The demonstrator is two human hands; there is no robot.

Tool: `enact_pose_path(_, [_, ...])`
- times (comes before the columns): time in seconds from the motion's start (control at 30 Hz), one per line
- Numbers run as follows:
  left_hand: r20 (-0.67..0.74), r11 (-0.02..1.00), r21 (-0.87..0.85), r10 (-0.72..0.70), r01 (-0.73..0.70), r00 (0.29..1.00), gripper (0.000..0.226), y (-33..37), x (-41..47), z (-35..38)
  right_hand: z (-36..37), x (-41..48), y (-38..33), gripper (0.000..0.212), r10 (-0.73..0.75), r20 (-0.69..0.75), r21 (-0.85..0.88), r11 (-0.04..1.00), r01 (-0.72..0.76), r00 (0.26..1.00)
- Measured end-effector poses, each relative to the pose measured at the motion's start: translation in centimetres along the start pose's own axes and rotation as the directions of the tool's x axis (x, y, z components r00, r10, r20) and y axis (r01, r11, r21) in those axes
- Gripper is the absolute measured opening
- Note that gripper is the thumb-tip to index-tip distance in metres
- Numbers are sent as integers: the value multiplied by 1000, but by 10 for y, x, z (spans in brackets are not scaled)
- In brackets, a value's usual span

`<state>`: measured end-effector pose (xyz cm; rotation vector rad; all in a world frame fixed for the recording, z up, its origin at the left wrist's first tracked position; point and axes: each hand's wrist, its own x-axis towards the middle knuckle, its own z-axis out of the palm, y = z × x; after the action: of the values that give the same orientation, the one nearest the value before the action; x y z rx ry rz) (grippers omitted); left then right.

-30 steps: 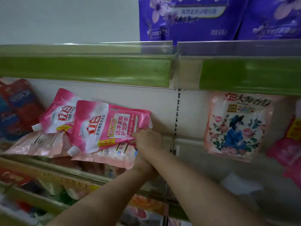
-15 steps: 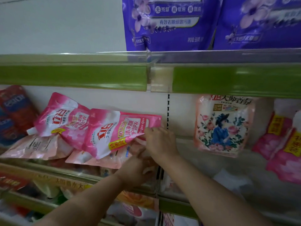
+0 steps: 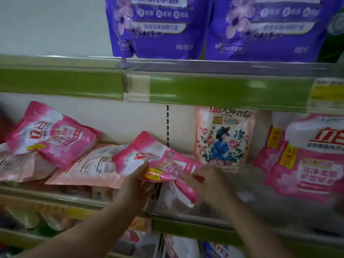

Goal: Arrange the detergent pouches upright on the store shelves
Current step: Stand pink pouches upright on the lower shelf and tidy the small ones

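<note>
A pink and white detergent pouch (image 3: 149, 157) lies tilted over the middle shelf, held between both hands. My left hand (image 3: 136, 181) grips its lower edge from below. My right hand (image 3: 208, 180) grips its right end; the image is blurred there. Another pink pouch (image 3: 54, 135) leans flat at the left on pale pink pouches (image 3: 93, 166) that lie on their sides. A floral pouch (image 3: 222, 138) stands upright against the back wall to the right. Big pink pouches (image 3: 312, 159) stand at the far right.
The green-edged upper shelf (image 3: 74, 82) runs across above my hands and carries purple pouches (image 3: 160, 28). A yellow price tag (image 3: 325, 94) sits on its right end. The middle shelf's clear front rail (image 3: 186, 218) lies just below my hands. More packs show on the shelf beneath.
The pink pouch has moved right, away from the left stack, and turned. My left hand came up from below and now grips its lower edge. The view shifted right.
</note>
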<state>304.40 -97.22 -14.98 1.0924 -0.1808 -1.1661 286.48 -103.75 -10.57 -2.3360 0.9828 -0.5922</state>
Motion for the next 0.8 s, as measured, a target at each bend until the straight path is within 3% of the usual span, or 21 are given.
enact_pose_path(0.07, [8, 998, -56, -20, 20, 1000, 14, -4, 0, 10, -2, 11, 2, 45, 3, -47, 136, 991, 3, 999])
enact_pose_path(0.17, [-27, 994, -98, -56, 53, 998, 12, -7, 0, 19, 4, 39, 14, 36, -14, -135, 20, 1000, 17, 991])
enact_pose_path(0.27, [5, 989, -136, -54, 54, 999, 11, -5, -8, 25, 8, 59, 21, 36, 41, -76, -32, 999, -44, 996])
enact_pose_path(0.37, [67, 991, -134, 29, -20, 997, 22, 4, -14, 31, 2, 64, 16, 42, 80, 8, 152, 985, -80, 997])
enact_pose_path(0.47, [122, 993, -51, 114, -108, 986, 24, 16, -20, 44, -9, 62, 14, 55, 132, -25, 462, 881, -106, 991])
enact_pose_path(0.57, [211, 985, 23, 161, -170, 964, 25, 21, -25, 54, -15, 56, 18, 39, 238, -133, 656, 749, -95, 962])
enact_pose_path(0.7, [344, 870, 284, 301, -404, 889, 39, 20, -34, 72, -12, 42, 36, 18, 337, -319, 647, 761, -57, 886])
enact_pose_path(0.8, [310, 844, 349, 307, -408, 900, 56, -4, -47, 77, -16, 24, 48, 7, 371, -401, 669, 743, -9, 838])
